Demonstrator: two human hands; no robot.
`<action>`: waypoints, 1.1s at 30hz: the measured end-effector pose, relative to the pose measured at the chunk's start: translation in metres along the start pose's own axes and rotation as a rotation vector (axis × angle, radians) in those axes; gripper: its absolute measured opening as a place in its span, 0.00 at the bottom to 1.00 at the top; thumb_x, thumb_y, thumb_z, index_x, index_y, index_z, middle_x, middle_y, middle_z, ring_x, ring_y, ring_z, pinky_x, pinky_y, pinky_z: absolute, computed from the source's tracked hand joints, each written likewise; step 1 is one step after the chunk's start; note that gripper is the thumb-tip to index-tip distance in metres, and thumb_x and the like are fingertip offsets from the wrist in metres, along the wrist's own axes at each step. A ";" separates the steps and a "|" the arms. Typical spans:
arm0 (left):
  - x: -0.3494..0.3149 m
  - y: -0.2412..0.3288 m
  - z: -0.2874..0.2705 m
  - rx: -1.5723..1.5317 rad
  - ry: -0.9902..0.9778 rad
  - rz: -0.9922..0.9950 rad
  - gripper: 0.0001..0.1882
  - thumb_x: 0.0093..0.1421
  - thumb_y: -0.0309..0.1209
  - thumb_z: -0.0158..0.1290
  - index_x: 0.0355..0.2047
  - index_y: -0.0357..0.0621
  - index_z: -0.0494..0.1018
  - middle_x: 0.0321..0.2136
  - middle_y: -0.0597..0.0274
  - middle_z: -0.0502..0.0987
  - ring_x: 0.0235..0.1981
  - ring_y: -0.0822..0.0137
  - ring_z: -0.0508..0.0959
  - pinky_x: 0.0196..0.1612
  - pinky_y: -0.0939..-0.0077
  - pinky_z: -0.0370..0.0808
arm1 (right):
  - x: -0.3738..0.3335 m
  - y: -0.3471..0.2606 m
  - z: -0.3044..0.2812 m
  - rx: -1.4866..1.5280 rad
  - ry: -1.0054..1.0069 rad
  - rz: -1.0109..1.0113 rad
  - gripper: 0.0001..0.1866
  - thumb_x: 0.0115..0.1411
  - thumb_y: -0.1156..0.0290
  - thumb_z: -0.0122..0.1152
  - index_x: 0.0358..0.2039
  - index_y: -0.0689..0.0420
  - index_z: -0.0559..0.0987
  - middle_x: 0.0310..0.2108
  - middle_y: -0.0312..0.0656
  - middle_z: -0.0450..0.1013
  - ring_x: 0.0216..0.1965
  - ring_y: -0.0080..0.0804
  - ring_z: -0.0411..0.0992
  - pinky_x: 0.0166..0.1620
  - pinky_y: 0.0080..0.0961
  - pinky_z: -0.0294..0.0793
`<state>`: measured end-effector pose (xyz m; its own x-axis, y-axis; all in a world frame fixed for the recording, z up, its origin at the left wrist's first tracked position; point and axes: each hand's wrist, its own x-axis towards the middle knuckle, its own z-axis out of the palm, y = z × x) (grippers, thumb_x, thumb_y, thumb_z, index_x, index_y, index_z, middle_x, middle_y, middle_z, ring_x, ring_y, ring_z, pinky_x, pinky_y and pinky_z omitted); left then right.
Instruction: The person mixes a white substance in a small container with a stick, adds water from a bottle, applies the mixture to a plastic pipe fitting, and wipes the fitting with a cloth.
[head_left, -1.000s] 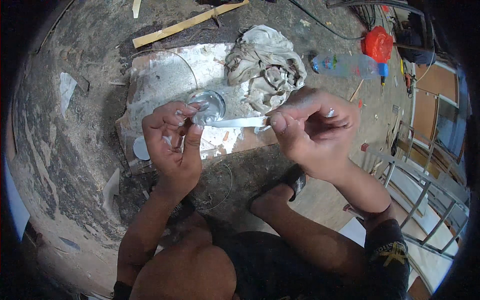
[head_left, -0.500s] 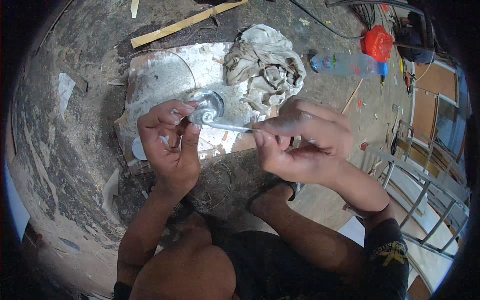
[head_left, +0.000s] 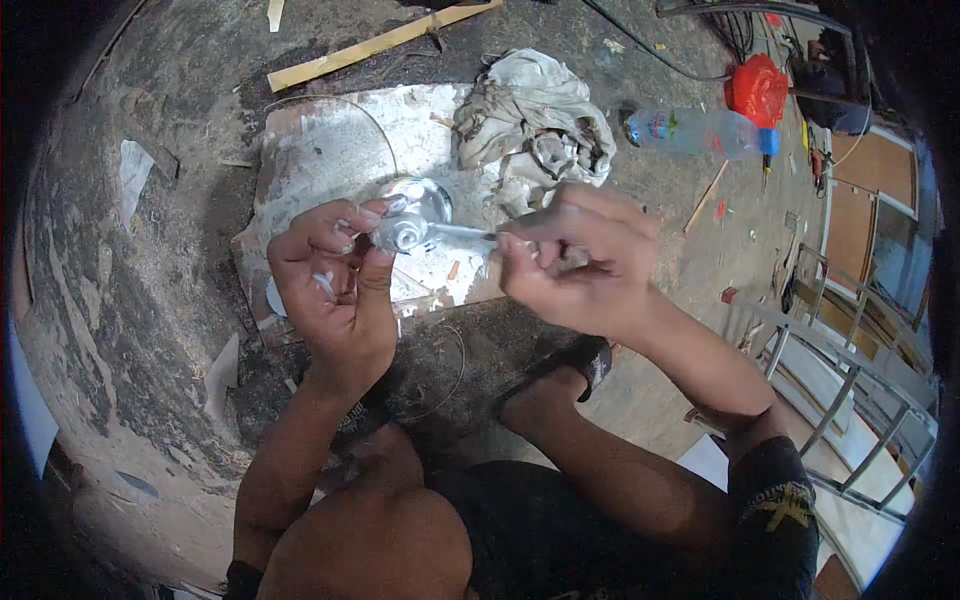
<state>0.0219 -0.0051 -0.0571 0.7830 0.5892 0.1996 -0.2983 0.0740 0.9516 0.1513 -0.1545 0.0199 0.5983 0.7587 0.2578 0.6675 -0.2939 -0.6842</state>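
Between the thumb and fingertips of my left hand is a small silvery round fitting with a ring-shaped centre. Just behind it shows a larger shiny round metal piece; whether the two are joined I cannot tell. My right hand, slightly blurred, pinches a thin silvery stick-like tool. Its far end meets or lies close to the fitting's right side. White smears mark my fingers. Under both hands lies a white-stained board on the floor.
A crumpled grey-white rag lies on the board's far right. Beyond it are a clear plastic bottle with a blue cap and a red plastic bag. A wooden strip lies behind the board. Metal frame rails stand at right.
The fitting has turned so its ringed centre faces up toward me more. My right hand has moved a little left and away from me, and the tool shows shorter.
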 end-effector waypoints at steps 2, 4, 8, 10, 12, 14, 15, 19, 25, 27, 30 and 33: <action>0.001 0.001 -0.001 0.005 -0.001 0.003 0.17 0.58 0.18 0.51 0.41 0.41 0.55 0.41 0.54 0.65 0.46 0.61 0.70 0.54 0.62 0.69 | 0.000 0.011 0.006 -0.041 -0.069 -0.099 0.04 0.42 0.77 0.65 0.19 0.58 0.77 0.13 0.35 0.63 0.14 0.25 0.65 0.18 0.20 0.62; 0.002 0.001 0.000 0.005 -0.004 0.007 0.17 0.57 0.18 0.50 0.41 0.42 0.55 0.40 0.55 0.64 0.46 0.60 0.70 0.53 0.61 0.69 | 0.001 0.023 0.014 -0.088 -0.137 -0.196 0.05 0.43 0.78 0.66 0.20 0.59 0.77 0.14 0.36 0.63 0.15 0.27 0.64 0.19 0.22 0.61; 0.002 0.000 0.001 0.001 0.008 0.036 0.16 0.58 0.19 0.50 0.40 0.42 0.56 0.40 0.55 0.64 0.46 0.60 0.69 0.54 0.60 0.68 | 0.006 0.031 0.036 -0.267 -0.192 -0.328 0.05 0.46 0.74 0.65 0.22 0.56 0.75 0.16 0.37 0.63 0.18 0.31 0.66 0.22 0.27 0.65; 0.002 0.002 0.001 -0.005 0.007 0.034 0.15 0.58 0.19 0.50 0.40 0.41 0.56 0.40 0.55 0.64 0.46 0.60 0.69 0.54 0.59 0.68 | 0.006 0.032 0.046 -0.423 -0.343 -0.301 0.05 0.46 0.72 0.61 0.24 0.56 0.74 0.22 0.39 0.69 0.25 0.35 0.72 0.27 0.31 0.71; 0.002 0.003 0.001 0.031 -0.006 0.003 0.15 0.58 0.19 0.51 0.40 0.41 0.56 0.40 0.55 0.64 0.47 0.60 0.69 0.55 0.58 0.67 | 0.009 0.027 0.050 -0.347 -0.419 -0.172 0.04 0.46 0.73 0.60 0.24 0.57 0.76 0.22 0.41 0.71 0.25 0.36 0.73 0.27 0.30 0.72; 0.002 -0.003 0.000 0.013 0.000 0.023 0.16 0.58 0.19 0.51 0.40 0.41 0.56 0.41 0.55 0.64 0.47 0.60 0.69 0.55 0.59 0.67 | 0.010 0.026 0.051 -0.268 -0.493 -0.045 0.03 0.47 0.73 0.59 0.24 0.57 0.77 0.22 0.42 0.72 0.25 0.36 0.73 0.28 0.29 0.72; 0.003 -0.005 -0.001 -0.004 0.006 0.042 0.16 0.57 0.20 0.52 0.40 0.41 0.56 0.41 0.55 0.64 0.47 0.59 0.69 0.55 0.59 0.67 | 0.011 0.027 0.052 -0.046 -0.399 0.109 0.03 0.46 0.74 0.59 0.24 0.58 0.78 0.21 0.43 0.73 0.23 0.35 0.73 0.27 0.28 0.71; 0.005 0.004 -0.001 0.025 0.042 -0.001 0.16 0.57 0.20 0.52 0.41 0.41 0.56 0.41 0.55 0.64 0.47 0.59 0.69 0.55 0.60 0.67 | 0.013 0.026 0.028 0.251 -0.342 0.490 0.04 0.51 0.78 0.58 0.25 0.61 0.81 0.23 0.38 0.76 0.23 0.16 0.70 0.27 0.16 0.69; 0.004 -0.005 -0.010 -0.001 0.025 0.006 0.16 0.58 0.16 0.49 0.42 0.41 0.56 0.42 0.53 0.65 0.48 0.61 0.70 0.54 0.64 0.69 | 0.011 0.020 -0.010 0.446 -0.202 0.473 0.03 0.52 0.76 0.63 0.24 0.62 0.80 0.18 0.27 0.70 0.21 0.09 0.63 0.24 0.11 0.62; 0.006 -0.005 -0.009 0.029 0.009 0.011 0.16 0.58 0.16 0.48 0.43 0.41 0.55 0.42 0.53 0.65 0.48 0.60 0.70 0.54 0.64 0.69 | 0.014 0.017 -0.019 0.448 -0.181 0.455 0.03 0.52 0.76 0.63 0.24 0.62 0.80 0.17 0.27 0.69 0.21 0.09 0.62 0.24 0.11 0.61; 0.006 -0.006 -0.004 -0.004 0.033 -0.027 0.16 0.58 0.16 0.49 0.42 0.40 0.55 0.42 0.53 0.65 0.48 0.61 0.70 0.54 0.64 0.69 | 0.015 0.014 -0.023 0.464 -0.141 0.426 0.04 0.52 0.76 0.64 0.24 0.62 0.80 0.17 0.26 0.68 0.20 0.09 0.61 0.24 0.11 0.60; 0.006 -0.008 -0.002 -0.004 0.045 -0.004 0.17 0.58 0.16 0.49 0.43 0.40 0.55 0.42 0.53 0.65 0.48 0.61 0.70 0.54 0.64 0.69 | 0.015 0.010 -0.024 0.485 -0.120 0.429 0.04 0.52 0.75 0.64 0.24 0.62 0.80 0.17 0.26 0.67 0.21 0.09 0.60 0.24 0.11 0.60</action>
<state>0.0278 -0.0011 -0.0638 0.7588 0.6246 0.1846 -0.2970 0.0797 0.9515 0.1781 -0.1604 0.0333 0.6944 0.7004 -0.1650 0.0887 -0.3109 -0.9463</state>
